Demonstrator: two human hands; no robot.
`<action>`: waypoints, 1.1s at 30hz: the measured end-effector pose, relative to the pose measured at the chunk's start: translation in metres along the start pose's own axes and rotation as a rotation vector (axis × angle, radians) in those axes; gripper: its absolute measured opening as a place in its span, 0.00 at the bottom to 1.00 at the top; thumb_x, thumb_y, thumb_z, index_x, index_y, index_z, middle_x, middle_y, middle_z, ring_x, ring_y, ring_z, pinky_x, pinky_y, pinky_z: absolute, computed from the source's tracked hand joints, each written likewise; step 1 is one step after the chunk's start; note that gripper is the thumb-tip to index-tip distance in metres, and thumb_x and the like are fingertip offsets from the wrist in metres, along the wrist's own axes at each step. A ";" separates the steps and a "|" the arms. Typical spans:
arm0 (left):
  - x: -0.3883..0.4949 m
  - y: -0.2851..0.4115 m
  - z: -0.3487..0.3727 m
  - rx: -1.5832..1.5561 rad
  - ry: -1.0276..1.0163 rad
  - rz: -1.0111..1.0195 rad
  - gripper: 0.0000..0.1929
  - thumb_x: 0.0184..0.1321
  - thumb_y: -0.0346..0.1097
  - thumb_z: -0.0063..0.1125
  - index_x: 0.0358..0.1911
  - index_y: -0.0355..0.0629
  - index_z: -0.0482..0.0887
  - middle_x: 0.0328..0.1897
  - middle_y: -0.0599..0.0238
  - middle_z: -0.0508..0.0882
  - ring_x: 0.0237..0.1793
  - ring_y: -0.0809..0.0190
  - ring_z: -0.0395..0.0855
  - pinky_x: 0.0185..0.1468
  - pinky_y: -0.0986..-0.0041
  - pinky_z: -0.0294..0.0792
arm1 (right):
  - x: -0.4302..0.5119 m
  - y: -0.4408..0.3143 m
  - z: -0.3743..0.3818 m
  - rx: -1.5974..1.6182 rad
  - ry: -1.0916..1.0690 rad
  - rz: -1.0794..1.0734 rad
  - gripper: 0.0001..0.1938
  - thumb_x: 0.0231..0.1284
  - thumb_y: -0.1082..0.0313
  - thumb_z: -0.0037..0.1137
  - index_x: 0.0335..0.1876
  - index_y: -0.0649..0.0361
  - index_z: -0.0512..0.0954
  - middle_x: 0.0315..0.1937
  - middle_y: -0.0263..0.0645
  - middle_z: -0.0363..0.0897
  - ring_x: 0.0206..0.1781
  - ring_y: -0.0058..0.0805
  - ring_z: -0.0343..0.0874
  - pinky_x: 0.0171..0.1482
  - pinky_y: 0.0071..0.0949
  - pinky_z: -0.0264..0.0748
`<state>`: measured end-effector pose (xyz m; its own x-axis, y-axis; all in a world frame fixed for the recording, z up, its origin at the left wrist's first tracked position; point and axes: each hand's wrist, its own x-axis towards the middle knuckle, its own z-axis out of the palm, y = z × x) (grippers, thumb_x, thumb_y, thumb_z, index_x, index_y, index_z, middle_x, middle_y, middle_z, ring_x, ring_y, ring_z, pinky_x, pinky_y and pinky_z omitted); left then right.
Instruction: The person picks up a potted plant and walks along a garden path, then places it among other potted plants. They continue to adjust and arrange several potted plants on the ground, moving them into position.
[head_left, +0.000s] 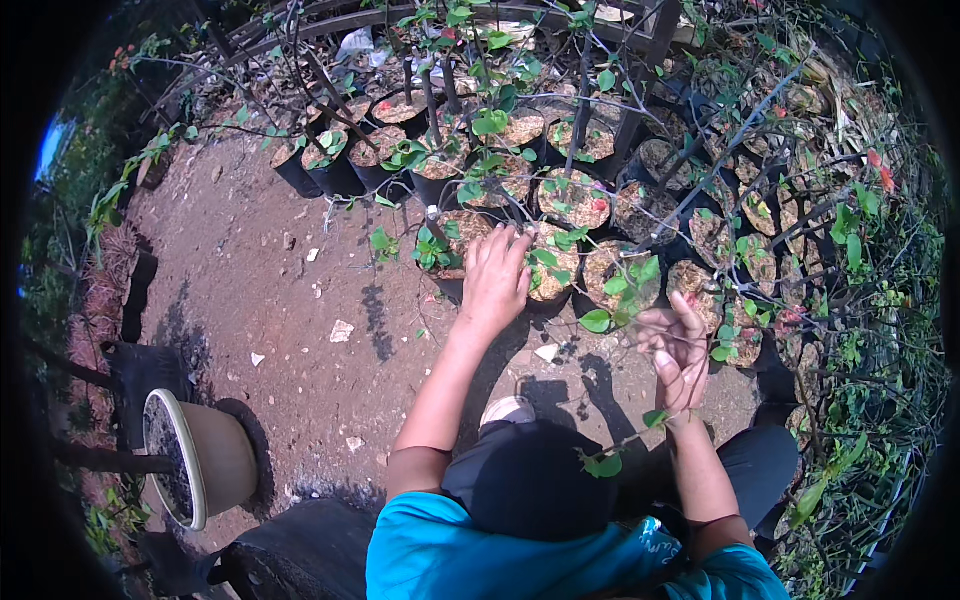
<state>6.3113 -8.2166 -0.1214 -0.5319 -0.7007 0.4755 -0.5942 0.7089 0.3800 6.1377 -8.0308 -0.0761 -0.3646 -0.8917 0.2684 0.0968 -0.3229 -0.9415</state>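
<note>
My left hand (498, 276) rests on the top of a black plastic grow bag at the near row, its fingers over the light brown filling; whether they grip anything is hidden. Left of it a small leafy plant (433, 251) grows in the same bag or one beside it. My right hand (679, 352) is raised with curled, partly spread fingers, slightly blurred, in front of the nearest bags. Thin leafy twigs cross close to it; I cannot tell whether it holds one. Between the hands stands a grow bag (621, 274) with green leaves (596, 321) above it.
More black grow bags (373, 146) with woody stems fill the far side and the right. A long thin branch (739, 142) reaches across them. At the lower left a beige pot (221, 457) of dark soil lies tilted on bare earth (300, 315). Dense greenery (892, 375) borders the right.
</note>
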 end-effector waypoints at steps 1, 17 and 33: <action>0.001 0.002 0.002 -0.005 -0.057 -0.024 0.26 0.46 0.28 0.57 0.54 0.43 0.71 0.57 0.52 0.69 0.59 0.49 0.65 0.61 0.58 0.56 | -0.002 -0.005 0.005 0.090 -0.030 -0.011 0.26 0.59 0.65 0.51 0.62 0.63 0.60 0.47 0.43 0.71 0.44 0.22 0.71 0.48 0.22 0.68; 0.006 0.003 -0.034 -1.893 0.096 -0.788 0.09 0.61 0.39 0.51 0.32 0.43 0.78 0.52 0.53 0.76 0.51 0.60 0.74 0.52 0.73 0.69 | 0.026 -0.060 0.089 -0.245 -0.794 -0.312 0.14 0.54 0.73 0.48 0.47 0.64 0.77 0.48 0.49 0.76 0.49 0.42 0.77 0.48 0.34 0.74; 0.003 -0.013 0.021 -1.519 0.032 -0.680 0.08 0.61 0.37 0.51 0.33 0.40 0.77 0.29 0.67 0.80 0.34 0.70 0.76 0.45 0.79 0.65 | 0.139 -0.037 0.058 -1.681 -0.256 -0.202 0.21 0.51 0.77 0.50 0.53 0.54 0.71 0.33 0.45 0.75 0.44 0.42 0.72 0.52 0.39 0.66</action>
<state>6.3044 -8.2294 -0.1415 -0.4159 -0.9058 -0.0811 0.4027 -0.2634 0.8766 6.1369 -8.1607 0.0075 -0.0852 -0.9601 0.2664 -0.9963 0.0858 -0.0092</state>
